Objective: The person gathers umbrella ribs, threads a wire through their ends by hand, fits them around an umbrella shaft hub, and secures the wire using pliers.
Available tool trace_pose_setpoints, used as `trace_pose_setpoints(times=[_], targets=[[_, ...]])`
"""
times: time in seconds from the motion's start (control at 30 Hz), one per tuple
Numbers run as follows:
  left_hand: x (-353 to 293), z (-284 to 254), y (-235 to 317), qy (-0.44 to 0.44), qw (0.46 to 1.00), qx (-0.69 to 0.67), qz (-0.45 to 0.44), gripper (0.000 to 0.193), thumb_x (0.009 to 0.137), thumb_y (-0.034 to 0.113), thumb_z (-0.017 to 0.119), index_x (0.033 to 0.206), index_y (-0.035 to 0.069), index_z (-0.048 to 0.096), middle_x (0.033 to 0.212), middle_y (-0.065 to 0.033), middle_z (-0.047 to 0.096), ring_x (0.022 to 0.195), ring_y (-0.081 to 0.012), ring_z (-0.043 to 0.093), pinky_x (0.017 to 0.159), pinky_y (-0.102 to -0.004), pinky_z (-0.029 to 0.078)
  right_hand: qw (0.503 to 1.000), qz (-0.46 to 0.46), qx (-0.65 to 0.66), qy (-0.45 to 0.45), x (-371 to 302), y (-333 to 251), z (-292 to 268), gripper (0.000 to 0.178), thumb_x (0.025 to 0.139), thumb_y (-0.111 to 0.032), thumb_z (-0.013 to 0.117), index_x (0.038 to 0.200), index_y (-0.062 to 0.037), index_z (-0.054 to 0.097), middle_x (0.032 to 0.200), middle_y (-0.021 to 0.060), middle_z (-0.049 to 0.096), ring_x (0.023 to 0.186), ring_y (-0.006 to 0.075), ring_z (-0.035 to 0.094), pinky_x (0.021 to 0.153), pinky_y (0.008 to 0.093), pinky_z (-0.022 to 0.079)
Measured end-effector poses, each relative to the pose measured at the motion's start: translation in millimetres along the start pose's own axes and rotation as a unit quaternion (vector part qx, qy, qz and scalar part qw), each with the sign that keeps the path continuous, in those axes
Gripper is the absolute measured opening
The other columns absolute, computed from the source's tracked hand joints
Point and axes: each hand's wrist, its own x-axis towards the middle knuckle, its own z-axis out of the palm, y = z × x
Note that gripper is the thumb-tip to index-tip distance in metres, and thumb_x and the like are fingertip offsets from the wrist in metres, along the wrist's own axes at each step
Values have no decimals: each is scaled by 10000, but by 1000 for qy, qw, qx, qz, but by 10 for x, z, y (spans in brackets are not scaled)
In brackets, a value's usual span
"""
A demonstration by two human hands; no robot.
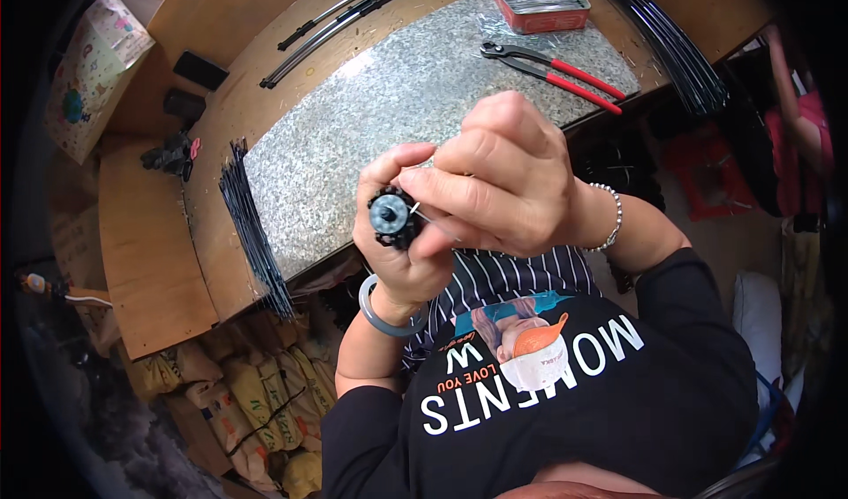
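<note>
one speckled grey slab [371, 128] tops a wooden bench [221, 110], sacks [256, 393] below.

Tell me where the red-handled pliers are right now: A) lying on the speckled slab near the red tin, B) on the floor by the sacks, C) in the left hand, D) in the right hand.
A: the pliers lie untouched on the slab, just below the tin, away from both hands.
</note>
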Motion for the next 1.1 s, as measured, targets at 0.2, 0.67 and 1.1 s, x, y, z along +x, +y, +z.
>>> trace_pose_setpoints(times=[0.2, 0.67, 1.1], targets=[[-85, 4, -71, -37, 998, -47, 0, 322, 850, 114, 606, 1101, -53, 493, 891, -60, 579, 624, -65, 488, 569, -193, 387, 997, -24, -6, -67, -38, -79, -144, 328, 856, -346, 585, 731, -44, 609, 679, 3, 536, 555, 140, 454, 493, 262, 379], [64, -228, -14, 38, 975, -136, -170, 146, 899, 90, 514, 993, -13, 558, 589, 19, 479, 487, -27, 412, 451, -176, 315, 871, 194, -333, -304, -1010, 1051, -784, 250, 811, -222, 640, 897, -23, 516, 885, 108, 544, 816, 225, 537, 704, 335, 446], [168, -241, -132, 73, 970, -106, -205, 142, 901, 73, 504, 1018, -4, 523, 526, 50, 423, 421, -7, 349, 385, -171, 259, 946, 73, -177, -263, 41, 213, -901, 225, 653, -190, 752, 830, -96, 651, 877, 42, 478, 672, 165, 512, 539, 262, 438]])
